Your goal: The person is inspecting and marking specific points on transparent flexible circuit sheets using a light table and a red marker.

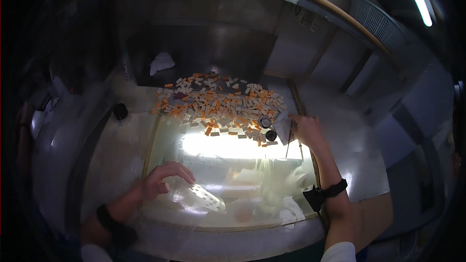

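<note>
Left hand (169, 176) loosely open at pale, flat dotted strip (207, 198)
right hand (307, 131) by thin dark stick (289, 142), can't tell its grip

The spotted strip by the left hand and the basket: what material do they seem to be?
Spotted strip: perhaps plastic or card, smooth-looking; its edges look straight and stiff. Basket: likely moulded plastic, matte grey; its wall shows a regular grid.

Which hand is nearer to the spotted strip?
The left. The left hand is at the upper-left end of the spotted strip, touching it or nearly so; the right hand is well away, up and to the right, beyond the piece pile's right side.
</note>
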{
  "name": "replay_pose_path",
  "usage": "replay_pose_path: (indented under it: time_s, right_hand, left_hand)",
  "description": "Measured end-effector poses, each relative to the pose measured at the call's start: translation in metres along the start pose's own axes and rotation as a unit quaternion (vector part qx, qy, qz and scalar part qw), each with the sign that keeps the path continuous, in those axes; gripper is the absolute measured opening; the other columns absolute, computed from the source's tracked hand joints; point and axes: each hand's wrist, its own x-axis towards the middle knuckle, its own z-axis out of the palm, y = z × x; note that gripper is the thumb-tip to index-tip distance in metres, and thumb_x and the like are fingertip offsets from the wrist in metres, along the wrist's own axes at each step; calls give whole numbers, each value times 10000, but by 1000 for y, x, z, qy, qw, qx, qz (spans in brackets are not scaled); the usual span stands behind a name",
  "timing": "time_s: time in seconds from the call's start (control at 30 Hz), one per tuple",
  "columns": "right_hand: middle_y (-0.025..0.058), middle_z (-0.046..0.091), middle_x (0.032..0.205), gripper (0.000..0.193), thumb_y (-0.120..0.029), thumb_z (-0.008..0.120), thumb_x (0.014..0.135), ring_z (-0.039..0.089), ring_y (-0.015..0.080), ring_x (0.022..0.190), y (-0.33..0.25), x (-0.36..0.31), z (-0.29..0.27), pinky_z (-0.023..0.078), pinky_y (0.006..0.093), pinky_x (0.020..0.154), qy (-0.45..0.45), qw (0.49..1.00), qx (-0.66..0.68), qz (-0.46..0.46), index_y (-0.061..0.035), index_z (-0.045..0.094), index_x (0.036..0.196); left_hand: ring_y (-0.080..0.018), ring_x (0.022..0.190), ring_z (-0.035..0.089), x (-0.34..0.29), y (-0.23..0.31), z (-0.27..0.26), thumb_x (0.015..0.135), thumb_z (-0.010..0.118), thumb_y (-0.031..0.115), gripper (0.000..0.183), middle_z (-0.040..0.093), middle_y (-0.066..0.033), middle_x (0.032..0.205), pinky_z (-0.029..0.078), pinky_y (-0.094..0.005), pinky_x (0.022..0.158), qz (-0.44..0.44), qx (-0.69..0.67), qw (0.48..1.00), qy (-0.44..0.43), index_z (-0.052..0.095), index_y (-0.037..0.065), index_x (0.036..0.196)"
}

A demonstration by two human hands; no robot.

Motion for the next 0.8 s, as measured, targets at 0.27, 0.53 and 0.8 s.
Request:
replay_pose_path:
  time_s: [0.27,0.53,0.8]
  right_hand:
    - [141,602,780,291,-168,560,668,568,272,805,-12,10,-26,386,363,801,2,994,111,-10,-109,597,951]
    - [115,605,841,198,-240,620,651,572,260,827,-23,81,11,439,337,750,-65,995,50,62,-132,641,815]
    - [119,602,850,198,-270,628,641,570,261,823,-21,100,45,421,360,760,13,990,14,142,-131,642,782]
  left_hand:
    - [-202,950,493,-8,-4,0,721,526,488,498,553,-72,956,319,-324,853,-41,-19,998,33,551,44,946]
    - [-185,898,505,-7,-3,-1,724,544,441,467,552,-68,974,356,-320,820,-19,-53,998,39,549,57,989]
    - [-179,858,511,-8,-4,-3,729,538,444,466,553,-67,971,374,-319,791,-6,-27,999,28,551,60,993]
